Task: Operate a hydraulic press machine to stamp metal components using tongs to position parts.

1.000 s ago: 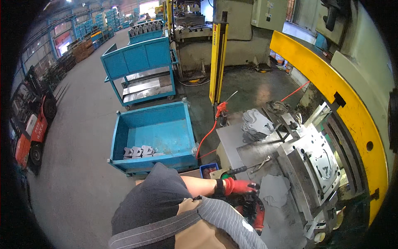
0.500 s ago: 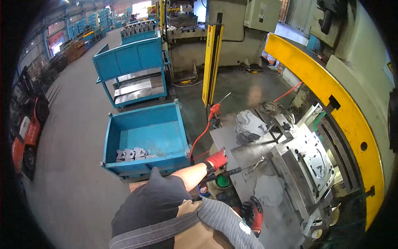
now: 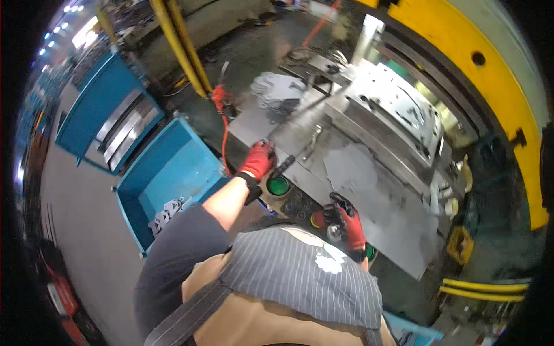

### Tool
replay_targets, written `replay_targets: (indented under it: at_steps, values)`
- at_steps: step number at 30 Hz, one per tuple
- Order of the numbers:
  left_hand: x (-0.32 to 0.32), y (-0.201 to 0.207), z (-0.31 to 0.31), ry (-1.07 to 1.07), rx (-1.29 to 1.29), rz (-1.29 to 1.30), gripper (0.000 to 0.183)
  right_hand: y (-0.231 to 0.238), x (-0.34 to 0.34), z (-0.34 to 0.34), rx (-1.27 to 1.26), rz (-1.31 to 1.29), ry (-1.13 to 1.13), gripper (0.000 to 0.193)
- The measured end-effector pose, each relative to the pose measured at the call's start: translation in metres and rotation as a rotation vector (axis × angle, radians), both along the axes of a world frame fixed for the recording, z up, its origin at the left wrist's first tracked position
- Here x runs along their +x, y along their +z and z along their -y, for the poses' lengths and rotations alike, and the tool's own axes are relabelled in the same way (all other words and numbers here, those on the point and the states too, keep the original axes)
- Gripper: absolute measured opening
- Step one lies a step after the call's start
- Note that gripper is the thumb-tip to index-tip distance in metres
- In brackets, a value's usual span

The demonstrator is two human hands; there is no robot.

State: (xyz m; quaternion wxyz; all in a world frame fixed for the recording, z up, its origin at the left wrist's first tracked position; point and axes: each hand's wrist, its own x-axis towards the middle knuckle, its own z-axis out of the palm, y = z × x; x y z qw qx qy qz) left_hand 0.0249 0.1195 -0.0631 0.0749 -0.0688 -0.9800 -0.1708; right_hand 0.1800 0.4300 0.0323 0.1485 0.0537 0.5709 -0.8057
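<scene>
My left hand (image 3: 259,159), in a red glove with dark fingertips, is over the left front edge of the grey metal worktable (image 3: 398,230). Beside it lies a black tool handle (image 3: 284,166); blur hides whether they touch and how the fingers are set. My right hand (image 3: 347,224), gloved in red and black, hovers by the table's front edge with its fingers bent but apart, and nothing shows in it. A flat grey metal plate (image 3: 349,167) lies on the table beyond it. Green round buttons (image 3: 278,185) and a red-yellow knob (image 3: 318,219) sit along the front edge.
A metal die block (image 3: 392,109) stands behind the table under a yellow press frame (image 3: 473,52). Stacked cut plates (image 3: 277,91) lie at the table's far left, and metal pliers (image 3: 313,141) nearer. A blue bin (image 3: 173,167) holds several parts; a red air gun (image 3: 219,97) hangs nearby.
The view has turned right and tilted down toward the table. My right hand, partly hidden by the apron before, now shows fully at the front edge. My left hand stays near the black handle.
</scene>
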Motion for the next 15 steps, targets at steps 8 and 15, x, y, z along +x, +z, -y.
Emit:
replay_targets:
  at_steps: [8,15]
  values:
    - [0.005,0.036,-0.061,-0.14,-0.098,0.154,0.038,-0.029,0.009,-0.018,0.118,-0.08,-0.151,0.028]
    - [-0.025,0.061,-0.057,-0.076,1.147,0.917,0.02,-0.053,0.018,-0.026,0.166,-0.074,-0.228,0.028]
